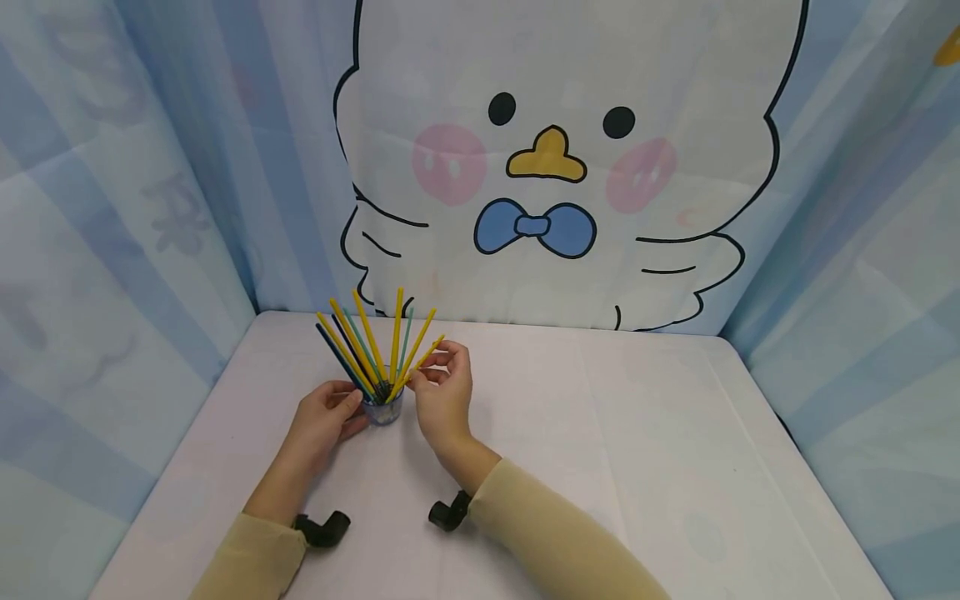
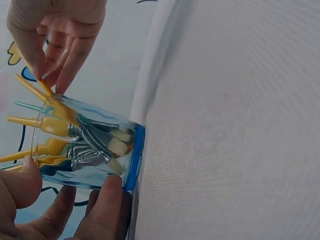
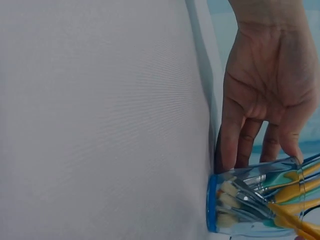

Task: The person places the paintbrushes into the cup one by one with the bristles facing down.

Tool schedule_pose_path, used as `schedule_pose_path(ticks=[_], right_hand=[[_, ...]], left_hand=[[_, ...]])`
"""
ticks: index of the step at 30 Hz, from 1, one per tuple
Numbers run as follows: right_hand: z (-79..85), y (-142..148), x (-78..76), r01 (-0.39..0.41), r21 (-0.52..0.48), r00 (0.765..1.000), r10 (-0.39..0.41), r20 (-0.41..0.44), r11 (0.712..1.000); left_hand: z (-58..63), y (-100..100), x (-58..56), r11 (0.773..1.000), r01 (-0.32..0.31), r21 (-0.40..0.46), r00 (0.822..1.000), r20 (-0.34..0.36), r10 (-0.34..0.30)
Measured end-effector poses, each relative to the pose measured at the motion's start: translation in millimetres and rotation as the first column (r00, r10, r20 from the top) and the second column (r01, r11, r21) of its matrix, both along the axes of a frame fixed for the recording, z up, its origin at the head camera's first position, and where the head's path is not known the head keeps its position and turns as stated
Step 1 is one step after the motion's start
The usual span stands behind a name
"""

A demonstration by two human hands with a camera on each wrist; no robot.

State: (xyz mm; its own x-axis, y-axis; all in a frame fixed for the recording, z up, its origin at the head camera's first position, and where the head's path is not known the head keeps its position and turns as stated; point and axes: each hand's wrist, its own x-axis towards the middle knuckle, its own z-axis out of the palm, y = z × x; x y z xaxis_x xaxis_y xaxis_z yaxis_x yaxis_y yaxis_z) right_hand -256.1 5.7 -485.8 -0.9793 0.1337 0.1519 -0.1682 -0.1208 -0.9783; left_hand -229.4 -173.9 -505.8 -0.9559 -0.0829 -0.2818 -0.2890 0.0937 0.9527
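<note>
A clear plastic cup [image 1: 383, 413] with a blue base stands upright on the table, full of paintbrushes [image 1: 362, 342] with yellow, green and dark blue handles. Their bristles [image 2: 118, 147] point down inside it, as the left wrist view shows. My left hand [image 1: 318, 419] holds the cup from its left side, thumb near the rim and fingers along the wall. On the other side my right hand [image 1: 446, 402] pinches the handle of a yellow paintbrush [image 1: 430, 352] that leans out to the right, its lower end inside the cup.
The table [image 1: 600, 450] has a pale cloth cover and runs back to a curtain [image 1: 555, 275] printed with a cartoon bird. Blue and white curtains flank it on both sides. A black wrist camera mount [image 1: 324, 529] projects from the left sleeve, another [image 1: 450, 512] from the right.
</note>
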Motion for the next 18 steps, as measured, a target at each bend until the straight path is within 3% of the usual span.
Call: schedule_pose_path(ticks=[8,18], right_hand=[[-5.7,11,4.0,0.025,0.007,0.999,-0.025,0.044,1.000],[-8.7,43,9.2,-0.051,-0.070,0.981,0.063,0.183,0.996]], left_hand=[[1.6,-2,2.0,1.000,0.013,0.014,1.000,-0.007,-0.013],[3.0,-8,7.7,0.999,0.025,-0.031,1.000,-0.008,-0.026]])
